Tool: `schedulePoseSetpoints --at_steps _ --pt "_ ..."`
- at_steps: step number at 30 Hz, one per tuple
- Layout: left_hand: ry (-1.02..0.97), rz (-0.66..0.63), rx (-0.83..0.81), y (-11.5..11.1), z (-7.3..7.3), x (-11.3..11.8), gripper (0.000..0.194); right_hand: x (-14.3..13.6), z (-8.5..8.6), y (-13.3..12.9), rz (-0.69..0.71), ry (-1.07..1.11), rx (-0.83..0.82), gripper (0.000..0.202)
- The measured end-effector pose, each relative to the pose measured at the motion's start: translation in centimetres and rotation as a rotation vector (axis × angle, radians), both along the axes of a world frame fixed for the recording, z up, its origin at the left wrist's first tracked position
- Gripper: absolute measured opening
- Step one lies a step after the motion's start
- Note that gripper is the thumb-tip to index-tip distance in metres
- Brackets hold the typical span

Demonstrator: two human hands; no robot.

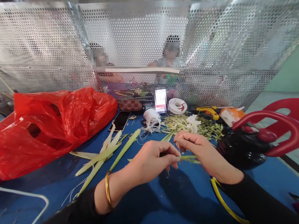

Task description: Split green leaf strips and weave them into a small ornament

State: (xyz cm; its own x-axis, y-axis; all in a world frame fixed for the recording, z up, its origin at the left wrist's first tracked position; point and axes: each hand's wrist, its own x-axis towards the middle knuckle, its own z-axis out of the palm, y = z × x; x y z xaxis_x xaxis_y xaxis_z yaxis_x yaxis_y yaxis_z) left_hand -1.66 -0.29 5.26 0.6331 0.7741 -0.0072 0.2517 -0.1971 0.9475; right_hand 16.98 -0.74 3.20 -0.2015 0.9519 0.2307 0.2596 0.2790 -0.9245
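My left hand (150, 161) is closed in a pinch on a thin green plant strip (190, 159), whose end runs to the right beneath my other hand. My right hand (200, 149) is closed too, its thumb and forefinger pinching a fine thread (178, 148) just above the strip. Long pale green leaves (103, 156), like corn husks, lie left of my hands. Beyond my fingers are a bundle of white string (152, 120) and a heap of green plant trimmings (180, 123).
A red plastic bag (50, 127) fills the left side, near a dark phone (121, 121). A white spool (178, 106) stands by the perforated metal screen (134, 30). Right are a black pot (240, 150) with red handle and a yellow hoop (226, 204). Two people sit behind the screen.
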Motion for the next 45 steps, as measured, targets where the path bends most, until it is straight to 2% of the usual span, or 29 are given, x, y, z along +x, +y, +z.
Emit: schedulePoseSetpoints --at_steps 3,6,9,13,16,18,23,31,39,42,45 --pt "-0.112 0.100 -0.040 0.3 0.2 0.0 0.006 -0.5 -1.2 0.3 0.025 0.118 -0.096 0.026" --pt "-0.171 0.202 0.019 0.7 -0.2 0.0 0.006 -1.4 -1.8 0.0 0.028 0.062 -0.050 0.026" --pt "-0.179 0.292 0.098 1.1 -0.8 -0.1 0.008 -2.1 -1.6 -0.9 0.022 -0.055 0.118 0.027" --pt "-0.123 0.363 0.072 1.4 -0.9 -0.3 0.015 -2.6 -1.1 -2.3 -0.015 -0.239 0.361 0.024" --pt "-0.107 0.346 0.027 1.2 -0.6 -0.2 0.016 -2.7 -1.1 -3.0 -0.070 -0.337 0.583 0.016" --pt "-0.119 0.299 0.012 1.1 -0.6 -0.1 0.018 -2.7 -1.1 -3.1 -0.053 -0.341 0.675 0.018" --pt "-0.118 0.273 0.026 1.0 -1.0 0.1 0.018 -2.6 -1.0 -2.9 0.020 -0.249 0.586 0.019" --pt "0.008 0.302 0.174 0.8 -1.5 0.2 0.026 -2.9 -0.9 -3.3 0.025 -0.375 0.621 0.018" --pt "-0.055 0.357 0.079 1.1 -2.3 0.3 0.017 -2.9 -1.1 -3.2 0.023 -0.446 0.606 0.018" --pt "-0.089 0.364 0.028 1.1 -2.0 0.4 0.014 -2.8 -1.2 -3.2 0.028 -0.462 0.604 0.018" --pt "-0.135 0.388 -0.079 1.0 -1.1 0.4 0.011 -2.9 -1.0 -3.1 0.021 -0.464 0.609 0.018"
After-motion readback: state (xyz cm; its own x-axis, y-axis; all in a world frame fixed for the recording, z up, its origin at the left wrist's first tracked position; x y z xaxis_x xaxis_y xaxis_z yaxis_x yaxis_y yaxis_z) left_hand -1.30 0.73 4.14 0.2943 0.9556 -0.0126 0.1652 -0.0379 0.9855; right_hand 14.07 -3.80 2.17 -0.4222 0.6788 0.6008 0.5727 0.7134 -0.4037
